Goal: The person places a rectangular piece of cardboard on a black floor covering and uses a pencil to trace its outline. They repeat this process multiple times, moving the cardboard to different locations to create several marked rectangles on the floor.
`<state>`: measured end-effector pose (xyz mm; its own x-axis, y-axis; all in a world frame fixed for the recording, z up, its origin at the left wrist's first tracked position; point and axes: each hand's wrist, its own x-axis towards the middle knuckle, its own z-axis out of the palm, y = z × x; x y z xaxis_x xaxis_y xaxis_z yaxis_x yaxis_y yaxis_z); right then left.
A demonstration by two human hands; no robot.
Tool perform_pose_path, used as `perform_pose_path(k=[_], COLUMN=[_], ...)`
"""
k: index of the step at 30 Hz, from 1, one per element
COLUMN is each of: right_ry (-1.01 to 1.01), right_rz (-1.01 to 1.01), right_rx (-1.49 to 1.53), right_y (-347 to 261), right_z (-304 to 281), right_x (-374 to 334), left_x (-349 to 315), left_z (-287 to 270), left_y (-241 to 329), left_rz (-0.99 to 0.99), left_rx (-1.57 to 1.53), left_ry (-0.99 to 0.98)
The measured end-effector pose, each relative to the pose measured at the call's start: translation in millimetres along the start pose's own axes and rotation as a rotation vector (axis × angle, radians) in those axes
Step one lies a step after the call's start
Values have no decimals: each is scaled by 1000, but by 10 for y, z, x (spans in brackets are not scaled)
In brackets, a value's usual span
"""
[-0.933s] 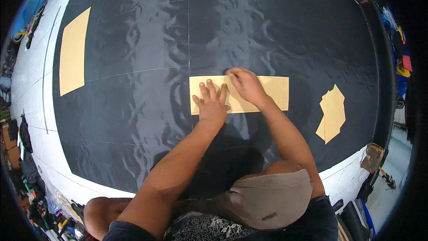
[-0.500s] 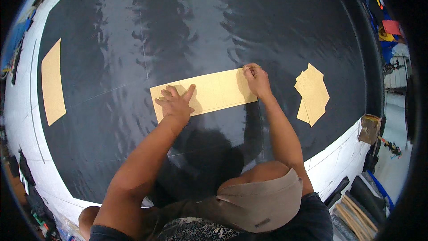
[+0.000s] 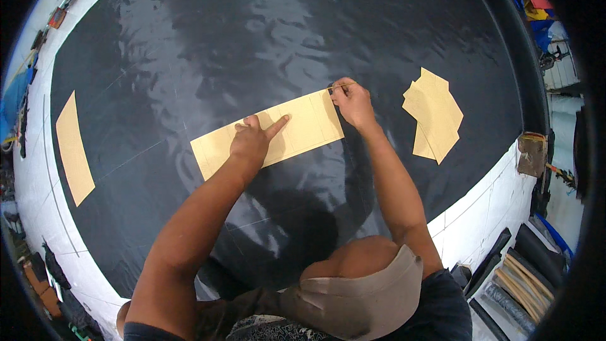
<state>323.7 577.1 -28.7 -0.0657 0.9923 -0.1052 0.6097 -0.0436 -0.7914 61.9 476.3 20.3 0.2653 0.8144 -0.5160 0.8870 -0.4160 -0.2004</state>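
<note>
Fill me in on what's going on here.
A person's left hand rests on a long tan card lying on a black sheet. The right hand pinches a thin stick-like tool at the card's upper right corner; what the tip touches is too small to tell. Another tan piece lies far left, and overlapping tan pieces lie to the right.

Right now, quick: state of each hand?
Left hand: partly open, resting on the long tan card.
Right hand: closed, holding a thin stick-like tool.

Streaky glare — bent rim, perhaps blurry
</note>
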Motion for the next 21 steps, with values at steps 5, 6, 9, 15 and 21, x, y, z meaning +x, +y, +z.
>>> perform_pose_path(k=[5,6,9,15,21], right_ry=[46,68,45,54,-53], right_rz=[71,91,24,-325,-335], right_rx=[35,57,-54,-399,-498], right_y=[-18,-12,-111,-126,-108], right_z=[39,37,0,-58,-278], right_x=[-34,-43,-105,-278,-953], left_x=[89,96,102,149,112], left_z=[-22,-29,43,87,-9], left_y=[12,22,23,53,43], left_rz=[-2,-4,-14,-13,-13], left_rx=[-19,-28,-14,6,52], left_ry=[-109,-118,-69,-47,-95])
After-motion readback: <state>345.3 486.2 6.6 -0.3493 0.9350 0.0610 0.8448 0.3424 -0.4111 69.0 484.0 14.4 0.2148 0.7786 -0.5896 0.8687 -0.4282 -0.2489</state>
